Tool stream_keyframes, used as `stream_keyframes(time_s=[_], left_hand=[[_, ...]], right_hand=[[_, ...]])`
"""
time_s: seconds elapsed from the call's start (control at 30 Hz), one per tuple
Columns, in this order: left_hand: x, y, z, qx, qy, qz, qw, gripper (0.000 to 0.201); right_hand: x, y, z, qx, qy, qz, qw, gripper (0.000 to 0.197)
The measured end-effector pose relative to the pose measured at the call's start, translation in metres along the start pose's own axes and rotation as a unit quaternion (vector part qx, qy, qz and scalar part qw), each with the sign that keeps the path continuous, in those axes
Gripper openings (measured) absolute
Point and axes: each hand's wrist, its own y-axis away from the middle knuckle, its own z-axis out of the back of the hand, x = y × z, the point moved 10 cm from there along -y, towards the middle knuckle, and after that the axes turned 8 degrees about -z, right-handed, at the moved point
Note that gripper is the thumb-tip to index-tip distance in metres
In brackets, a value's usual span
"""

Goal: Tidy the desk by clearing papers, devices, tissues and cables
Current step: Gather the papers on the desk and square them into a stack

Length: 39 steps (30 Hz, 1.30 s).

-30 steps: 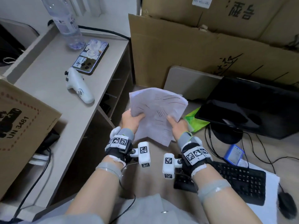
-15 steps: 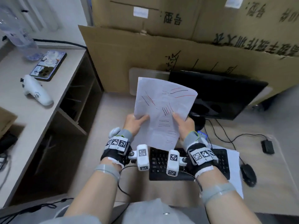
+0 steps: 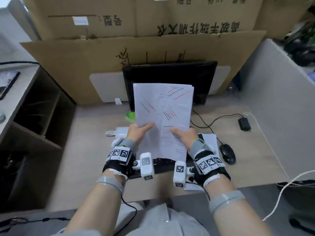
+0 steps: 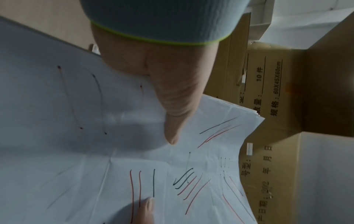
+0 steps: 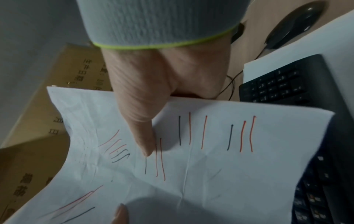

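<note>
I hold a stack of white papers (image 3: 163, 108) with red and black pen strokes upright over the desk, in front of the black monitor (image 3: 170, 74). My left hand (image 3: 139, 131) pinches the stack's lower left edge, thumb on the front. My right hand (image 3: 184, 135) pinches the lower right edge the same way. In the left wrist view the left thumb (image 4: 172, 106) presses the papers (image 4: 114, 166). The right wrist view shows the right thumb (image 5: 138, 113) on the papers (image 5: 210, 166). The fingers behind the sheets are hidden.
A black keyboard (image 3: 162, 165) lies under the papers on more white sheets (image 3: 209, 140). A black mouse (image 3: 227, 153), a black adapter (image 3: 244, 123) with cable, a white charger (image 3: 121, 131) and a green item (image 3: 130, 115) lie on the desk. Cardboard boxes (image 3: 153, 23) stand behind.
Both hands have carried the papers to the right, from beside the side shelf to in front of the monitor. The sheets now stand straighter and more squared up.
</note>
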Motion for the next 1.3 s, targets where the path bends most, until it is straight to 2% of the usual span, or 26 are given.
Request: stream_keyframes(time_s=[0.2, 0.27, 0.33, 0.4, 0.5, 0.63, 0.7, 0.73, 0.83, 0.93, 1.0, 1.13, 1.23, 1.3], left_hand=[[0.007, -0.003, -0.058, 0.065, -0.007, 0.0, 0.998, 0.035], [0.01, -0.005, -0.073, 0.07, -0.023, -0.003, 0.997, 0.033], [0.019, -0.011, -0.085, 0.067, -0.024, -0.002, 0.997, 0.032], [0.026, -0.01, -0.09, 0.043, -0.025, 0.009, 0.999, 0.034], [0.039, -0.018, -0.109, 0.051, -0.007, 0.038, 0.998, 0.037], [0.048, -0.014, -0.122, 0.06, -0.015, 0.059, 0.996, 0.031], [0.055, -0.014, -0.126, 0.042, -0.022, 0.081, 0.996, 0.014], [0.057, -0.014, -0.125, 0.03, -0.018, 0.093, 0.995, 0.012], [0.063, -0.017, -0.135, 0.019, -0.027, 0.099, 0.995, 0.02], [0.069, -0.013, -0.134, -0.028, -0.021, 0.099, 0.994, 0.018], [0.083, -0.011, -0.138, -0.059, -0.044, 0.107, 0.992, 0.006], [0.114, 0.012, -0.138, -0.145, -0.049, 0.121, 0.981, 0.024], [0.127, 0.037, -0.131, -0.198, -0.051, 0.138, 0.969, 0.013], [0.134, 0.049, -0.123, -0.221, -0.05, 0.145, 0.963, 0.018]], right_hand=[[-0.007, 0.009, 0.057, -0.059, 0.002, 0.003, 0.998, 0.039], [-0.009, 0.013, 0.074, -0.083, 0.0, 0.002, 0.997, 0.032], [-0.007, 0.021, 0.094, -0.123, 0.008, 0.005, 0.992, 0.037], [-0.008, 0.026, 0.106, -0.127, 0.007, 0.013, 0.992, 0.041], [-0.006, 0.03, 0.129, -0.159, 0.008, 0.025, 0.987, 0.037], [-0.03, 0.018, 0.154, -0.186, -0.022, -0.028, 0.982, 0.045], [-0.05, 0.005, 0.162, -0.193, -0.023, -0.077, 0.978, 0.05], [-0.06, -0.001, 0.165, -0.2, -0.038, -0.089, 0.975, 0.05], [-0.082, -0.027, 0.181, -0.208, -0.044, -0.11, 0.971, 0.039], [-0.109, -0.053, 0.193, -0.171, 0.045, -0.161, 0.971, 0.031], [-0.132, -0.071, 0.201, -0.132, 0.096, -0.201, 0.966, 0.039], [-0.183, -0.093, 0.226, -0.122, 0.128, -0.288, 0.941, 0.058], [-0.201, -0.096, 0.232, -0.111, 0.173, -0.319, 0.925, 0.07], [-0.205, -0.101, 0.232, -0.106, 0.201, -0.322, 0.919, 0.081]])
